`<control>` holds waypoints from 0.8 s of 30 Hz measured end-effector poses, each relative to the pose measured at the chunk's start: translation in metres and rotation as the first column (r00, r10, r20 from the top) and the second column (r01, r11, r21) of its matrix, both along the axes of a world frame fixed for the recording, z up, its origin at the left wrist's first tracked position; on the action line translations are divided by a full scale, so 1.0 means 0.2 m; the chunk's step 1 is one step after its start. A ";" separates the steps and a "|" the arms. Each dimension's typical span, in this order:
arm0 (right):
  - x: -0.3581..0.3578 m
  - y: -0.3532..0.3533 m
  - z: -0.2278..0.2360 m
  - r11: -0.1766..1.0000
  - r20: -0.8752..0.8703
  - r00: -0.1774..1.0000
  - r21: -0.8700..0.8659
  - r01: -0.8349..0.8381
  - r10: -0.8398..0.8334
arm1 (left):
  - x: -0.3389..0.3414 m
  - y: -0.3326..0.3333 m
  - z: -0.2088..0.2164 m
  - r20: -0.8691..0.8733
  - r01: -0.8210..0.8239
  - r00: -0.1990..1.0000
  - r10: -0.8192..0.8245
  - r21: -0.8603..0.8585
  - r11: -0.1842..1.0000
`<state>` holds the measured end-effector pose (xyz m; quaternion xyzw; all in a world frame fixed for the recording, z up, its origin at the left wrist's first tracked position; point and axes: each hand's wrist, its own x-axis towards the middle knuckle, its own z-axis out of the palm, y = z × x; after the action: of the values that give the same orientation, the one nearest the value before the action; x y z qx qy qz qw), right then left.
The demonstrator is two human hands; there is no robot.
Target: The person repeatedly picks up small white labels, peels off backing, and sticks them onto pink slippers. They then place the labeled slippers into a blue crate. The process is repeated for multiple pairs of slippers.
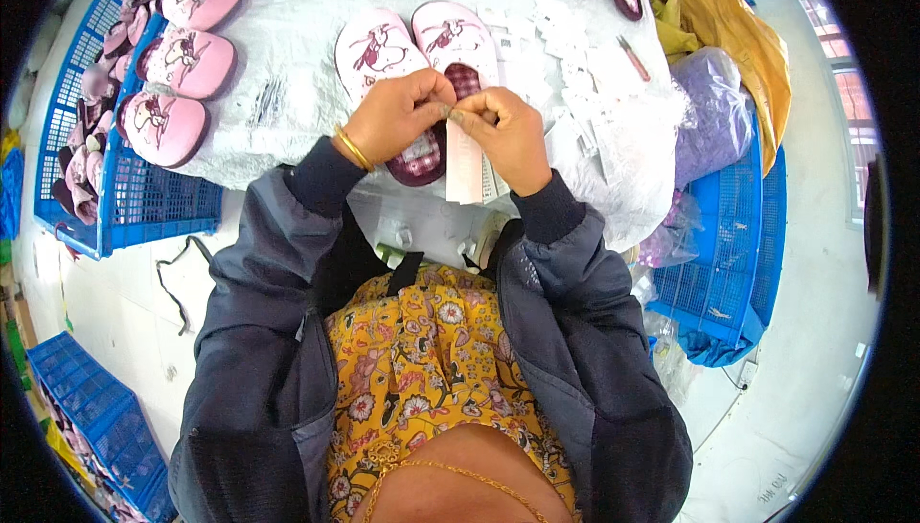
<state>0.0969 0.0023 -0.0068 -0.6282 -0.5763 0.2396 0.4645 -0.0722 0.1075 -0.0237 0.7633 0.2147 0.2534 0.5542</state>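
Over a pair of pink slippers with a cartoon print and plaid lining, my two hands meet fingertip to fingertip. My right hand [508,135] is closed in a pinch at the top of a white paper tag [465,173], which hangs down toward me. My left hand [398,116], with a gold bangle at its wrist, is also pinched at the tag's top; what lies between its fingertips is too small to make out. The left slipper [372,44] and the right slipper [458,32] lie side by side, partly hidden beneath my hands.
White plastic sheeting covers the table [297,5]. More pink slippers [192,61] line its left edge, beside a blue crate [163,202] of slippers. Loose white tags [565,44] and small red-handled snippers [634,58] lie right. Blue crates [709,255] and a purple bag [711,116] stand beyond.
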 end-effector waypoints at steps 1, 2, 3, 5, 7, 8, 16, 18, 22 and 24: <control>0.00 0.01 0.02 1.000 0.008 1.000 -0.002 0.009 -0.009 | -0.01 -0.04 0.05 -0.013 -0.068 0.998 0.069 0.030 0.997; 0.00 0.01 0.05 1.000 0.017 1.000 -0.001 0.024 -0.024 | -0.01 -0.08 0.10 0.047 -0.161 0.986 0.158 0.084 0.983; 0.00 0.01 0.07 0.999 0.025 0.999 0.000 0.041 -0.040 | -0.02 -0.11 0.13 0.113 -0.255 0.964 0.241 0.132 0.958; -0.02 0.02 0.14 0.999 0.147 0.988 0.027 0.040 -0.044 | -0.06 -0.10 0.14 0.208 -0.465 0.884 0.419 0.306 0.830; -0.07 0.07 0.19 0.991 0.384 0.920 0.132 0.028 -0.077 | -0.10 -0.04 0.11 0.334 -0.606 0.793 0.509 0.362 0.708; -0.08 0.09 0.21 0.995 0.519 0.852 0.094 0.012 -0.060 | -0.10 -0.02 0.10 0.354 -0.639 0.767 0.535 0.349 0.685; -0.14 0.31 0.11 0.995 0.607 0.789 0.078 0.058 -0.093 | -0.17 0.08 -0.14 0.393 -0.754 0.611 0.687 0.026 0.656; -0.08 0.30 0.07 0.982 0.509 0.850 0.184 0.047 -0.136 | -0.17 0.10 -0.18 0.400 -0.775 0.568 0.719 -0.036 0.632; 0.00 0.22 0.20 0.992 0.431 0.894 0.090 0.090 -0.120 | -0.18 0.07 -0.18 0.417 -0.807 0.530 0.739 -0.019 0.590; 0.11 0.30 0.28 0.976 0.432 0.890 0.211 0.060 -0.148 | -0.17 0.07 -0.16 0.444 -0.824 0.515 0.733 0.021 0.566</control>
<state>0.1194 0.0615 0.0495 -0.6485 -0.6530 0.0077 0.3911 -0.1069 0.1212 -0.0557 0.5756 0.3915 0.6437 0.3179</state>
